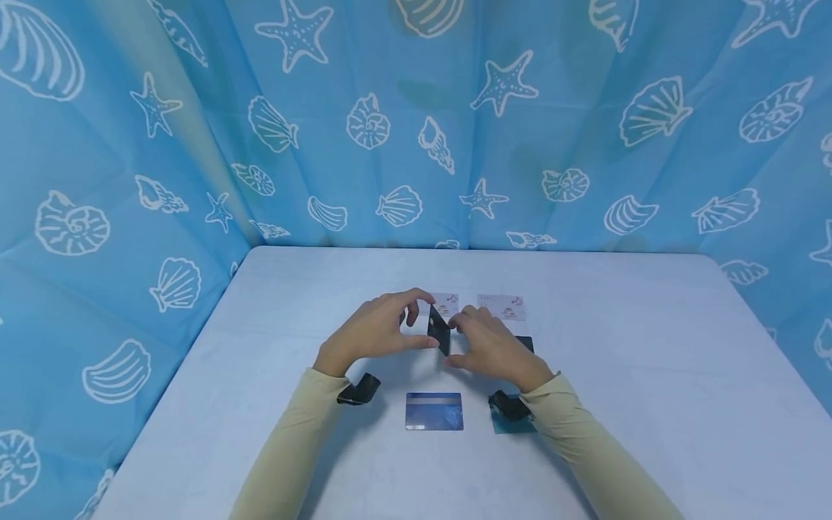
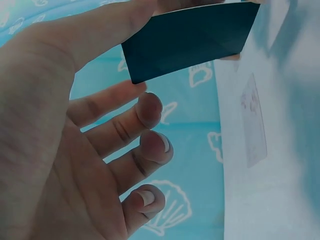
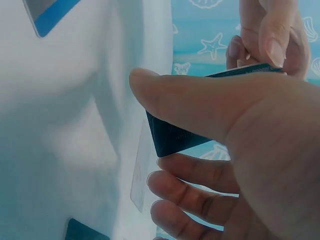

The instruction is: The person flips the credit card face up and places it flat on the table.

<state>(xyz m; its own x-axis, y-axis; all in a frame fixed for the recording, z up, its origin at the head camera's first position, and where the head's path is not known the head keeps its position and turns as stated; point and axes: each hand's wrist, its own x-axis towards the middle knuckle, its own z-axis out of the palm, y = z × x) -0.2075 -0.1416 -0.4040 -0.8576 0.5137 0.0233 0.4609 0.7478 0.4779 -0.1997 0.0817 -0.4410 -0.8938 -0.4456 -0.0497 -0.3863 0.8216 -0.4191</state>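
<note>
My left hand (image 1: 373,328) and my right hand (image 1: 490,347) hold one thin dark card (image 1: 439,332) between them, raised on edge above the middle of the table. In the left wrist view, the left thumb and a fingertip pinch one end of the card (image 2: 195,42), while the other fingers curl loosely below, apart from it. The right wrist view shows the right thumb lying across the near end of the card (image 3: 175,137), with fingers beneath. The right thumb hides part of that face there.
On the white table (image 1: 312,282) lie a blue striped card (image 1: 434,413) in front and a teal card (image 1: 513,425) partly under the right wrist. A dark card (image 1: 525,344) shows behind the right hand. Two pale printed cards (image 1: 502,307) lie farther back. Patterned blue curtains (image 1: 403,130) surround the table.
</note>
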